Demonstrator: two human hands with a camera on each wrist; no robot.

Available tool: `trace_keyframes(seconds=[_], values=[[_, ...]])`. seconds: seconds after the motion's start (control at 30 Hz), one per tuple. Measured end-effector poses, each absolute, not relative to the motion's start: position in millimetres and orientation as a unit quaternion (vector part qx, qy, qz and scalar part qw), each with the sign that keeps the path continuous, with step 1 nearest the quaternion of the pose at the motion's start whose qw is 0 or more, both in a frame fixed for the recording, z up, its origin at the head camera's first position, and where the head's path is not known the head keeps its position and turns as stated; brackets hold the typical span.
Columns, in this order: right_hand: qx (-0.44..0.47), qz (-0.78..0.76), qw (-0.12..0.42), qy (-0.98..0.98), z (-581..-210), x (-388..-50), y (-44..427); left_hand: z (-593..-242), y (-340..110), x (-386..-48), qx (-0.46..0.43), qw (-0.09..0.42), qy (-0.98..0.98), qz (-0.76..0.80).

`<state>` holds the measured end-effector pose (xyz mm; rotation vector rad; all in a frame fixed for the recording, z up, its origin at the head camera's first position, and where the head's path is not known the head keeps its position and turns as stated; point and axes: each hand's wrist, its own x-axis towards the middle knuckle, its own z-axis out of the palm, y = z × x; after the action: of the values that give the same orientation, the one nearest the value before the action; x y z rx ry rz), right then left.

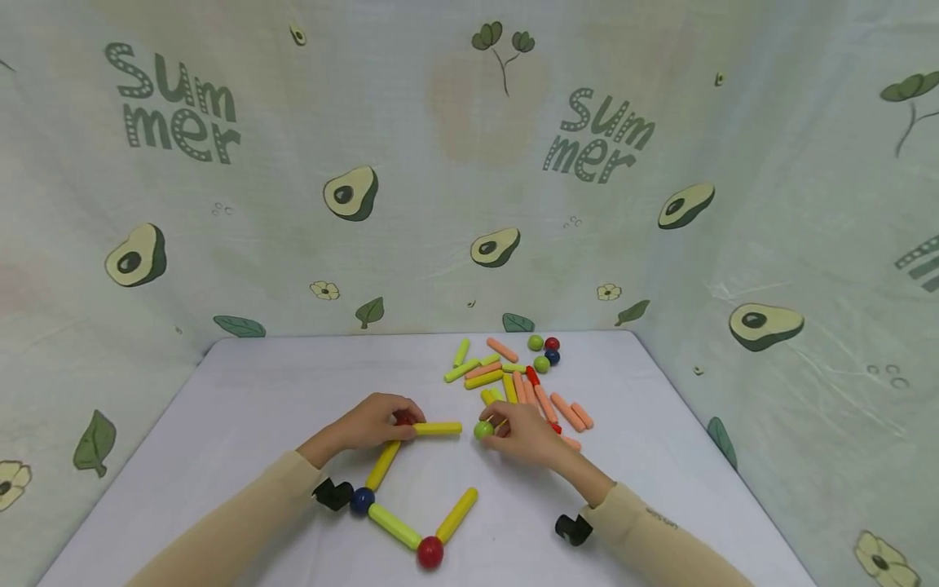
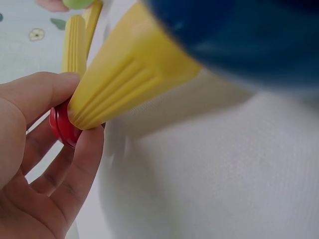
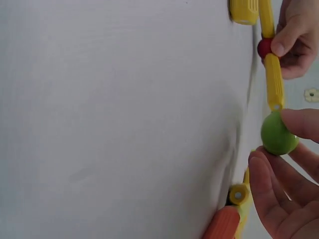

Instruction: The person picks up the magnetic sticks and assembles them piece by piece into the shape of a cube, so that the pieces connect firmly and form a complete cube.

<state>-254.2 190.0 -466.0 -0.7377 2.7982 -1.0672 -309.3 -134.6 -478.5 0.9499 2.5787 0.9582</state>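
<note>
My left hand [image 1: 377, 421] grips a red ball [image 2: 65, 124] where two yellow sticks meet. One yellow stick [image 1: 438, 428] points right from it; another yellow stick [image 1: 384, 465] slants down to a dark blue ball [image 1: 363, 500]. From the blue ball a lime stick [image 1: 394, 527] leads to a second red ball [image 1: 429, 553], which carries a further yellow stick [image 1: 457, 515]. Between thumb and fingers, my right hand [image 1: 526, 436] holds a green ball [image 3: 277, 133]. In the head view this ball is just right of the yellow stick's free end, with a small gap between.
Behind my right hand lies a loose pile of orange sticks [image 1: 567, 412], yellow sticks [image 1: 484, 379] and lime sticks [image 1: 461, 370]. Several balls, including a green ball [image 1: 541, 364], sit at the table's back right. A printed cloth [image 1: 411, 261] hangs behind the white table [image 1: 279, 383].
</note>
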Motion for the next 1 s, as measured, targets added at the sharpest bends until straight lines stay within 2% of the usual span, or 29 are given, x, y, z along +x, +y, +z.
trace_keyframes(seconds=[0.8, 1.0], values=[[-0.236, -0.36, 0.068, 0.9, -476.0, -246.2, 180.3, -477.1, -132.4, -309.3, 0.357, 0.14, 0.865, 0.323], [-0.242, -0.349, 0.08, 0.902, -475.1, -240.2, 181.2, -476.9, -133.1, -308.6, 0.363, 0.161, 0.857, 0.33]])
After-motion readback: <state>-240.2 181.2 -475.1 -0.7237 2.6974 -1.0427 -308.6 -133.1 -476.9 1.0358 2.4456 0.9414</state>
